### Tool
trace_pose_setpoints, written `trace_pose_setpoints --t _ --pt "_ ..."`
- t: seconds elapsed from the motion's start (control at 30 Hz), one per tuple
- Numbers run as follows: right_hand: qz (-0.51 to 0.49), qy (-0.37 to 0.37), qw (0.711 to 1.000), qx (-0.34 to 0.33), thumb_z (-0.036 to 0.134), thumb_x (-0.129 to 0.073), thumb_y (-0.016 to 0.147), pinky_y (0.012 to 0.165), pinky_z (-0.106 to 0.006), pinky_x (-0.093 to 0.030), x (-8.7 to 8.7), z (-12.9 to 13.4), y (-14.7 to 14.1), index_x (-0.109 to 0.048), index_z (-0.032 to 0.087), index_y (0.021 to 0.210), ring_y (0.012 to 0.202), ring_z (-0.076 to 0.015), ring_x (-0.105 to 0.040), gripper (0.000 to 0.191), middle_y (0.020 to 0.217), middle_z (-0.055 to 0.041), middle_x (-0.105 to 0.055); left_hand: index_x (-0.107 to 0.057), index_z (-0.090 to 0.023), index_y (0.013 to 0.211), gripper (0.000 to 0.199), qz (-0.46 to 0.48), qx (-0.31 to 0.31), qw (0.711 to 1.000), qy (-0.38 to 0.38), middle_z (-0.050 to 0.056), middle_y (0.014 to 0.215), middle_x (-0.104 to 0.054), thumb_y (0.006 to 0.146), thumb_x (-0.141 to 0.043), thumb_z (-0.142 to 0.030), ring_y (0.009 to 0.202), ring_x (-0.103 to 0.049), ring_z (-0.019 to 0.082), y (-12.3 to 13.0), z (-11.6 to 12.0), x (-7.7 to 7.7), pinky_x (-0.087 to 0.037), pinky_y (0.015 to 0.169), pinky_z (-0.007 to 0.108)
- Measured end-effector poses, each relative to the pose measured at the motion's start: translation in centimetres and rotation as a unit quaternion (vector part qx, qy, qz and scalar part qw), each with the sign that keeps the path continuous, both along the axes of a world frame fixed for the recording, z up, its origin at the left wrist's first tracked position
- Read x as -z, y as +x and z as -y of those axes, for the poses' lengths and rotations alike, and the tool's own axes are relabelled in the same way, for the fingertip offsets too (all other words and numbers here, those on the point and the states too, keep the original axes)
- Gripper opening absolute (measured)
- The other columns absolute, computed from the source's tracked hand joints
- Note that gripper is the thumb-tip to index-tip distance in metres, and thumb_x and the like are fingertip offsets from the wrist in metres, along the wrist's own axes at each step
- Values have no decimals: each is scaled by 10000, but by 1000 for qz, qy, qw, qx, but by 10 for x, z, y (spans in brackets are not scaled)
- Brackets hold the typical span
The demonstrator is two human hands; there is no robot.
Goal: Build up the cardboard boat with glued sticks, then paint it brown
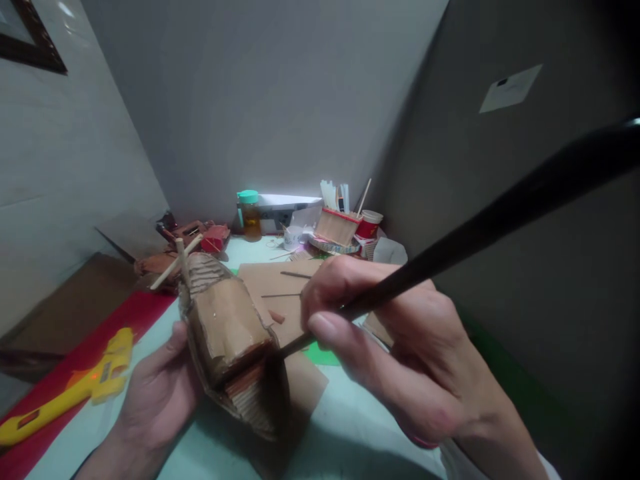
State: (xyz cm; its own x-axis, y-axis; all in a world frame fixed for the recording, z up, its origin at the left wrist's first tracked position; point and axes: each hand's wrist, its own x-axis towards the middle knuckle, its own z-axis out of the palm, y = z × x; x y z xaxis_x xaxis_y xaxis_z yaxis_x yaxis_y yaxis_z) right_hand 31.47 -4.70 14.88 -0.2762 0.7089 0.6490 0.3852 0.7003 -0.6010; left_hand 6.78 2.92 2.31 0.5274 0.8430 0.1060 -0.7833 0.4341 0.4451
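Observation:
A small cardboard model boat (233, 320) with a curved cabin roof and corrugated decks is held up over the table. My left hand (160, 387) supports it from the left and below, thumb at its side and the other fingers hidden behind. Crossed wooden sticks (181, 260) stand at the boat's far end. In my right hand (390, 347) a long dark paintbrush (450, 240) is pinched between thumb and fingers. Its lower end meets the boat's right side near the reddish-brown strip behind the cabin; the bristles are hard to make out.
A yellow glue gun (75, 393) lies at the left on a red strip. Cardboard sheets (255, 272) with thin sticks cover the table's middle. Behind stand a teal-lidded jar (250, 217), a stick-filled holder (337, 227), a red cup (369, 225) and a reddish-brown model (200, 237).

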Motion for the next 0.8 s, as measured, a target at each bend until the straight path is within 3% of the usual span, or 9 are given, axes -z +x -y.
trace_pose_setpoints --t 0.1,0.3,0.43,0.57,0.67,0.8 --pt "5 19 1000 -10 173 -586 971 584 -316 -539 -4 3 6 -638 230 900 676 -166 -646 105 761 2 -672 -832 -208 1004 357 3 -2 1000 0 70 978 -843 942 -522 -43 1018 -783 278 -1 -1 -1 -540 992 441" --pt "-54 12 998 25 163 -594 977 593 -307 -573 -8 9 12 -674 253 914 762 -195 -711 136 827 -4 -708 -838 -247 930 388 8 -2 1000 -8 28 936 -851 942 -514 -34 1101 -752 281 -3 0 1 -543 999 447" --pt "-1 7 1000 -28 165 -597 964 583 -299 -532 -3 2 6 -609 222 849 667 -153 -625 129 738 12 -637 -834 -221 996 265 7 10 1000 -7 60 952 -851 945 -591 -127 1227 -679 332 -4 1 2 -487 1066 518" --pt "13 -1 1000 3 182 -587 963 588 -307 -459 1 0 0 -579 217 797 617 -130 -502 170 696 25 -552 -833 -188 997 257 4 28 1000 -2 98 1087 -828 954 -583 -152 1280 -636 368 -3 1 0 -449 1094 569" --pt "-1 3 1000 -5 178 -598 965 597 -315 -486 0 2 2 -593 209 825 650 -140 -564 144 725 11 -602 -832 -156 983 247 8 28 1000 4 130 1199 -783 946 -590 -131 1239 -667 357 -2 0 -1 -472 1075 529" --pt "-32 56 998 -9 137 -607 967 573 -312 -534 -2 1 6 -625 212 897 689 -158 -658 104 794 -9 -703 -799 -133 1085 295 25 20 999 19 125 1171 -780 906 -597 -15 1106 -746 278 -3 -1 -1 -512 1022 406"
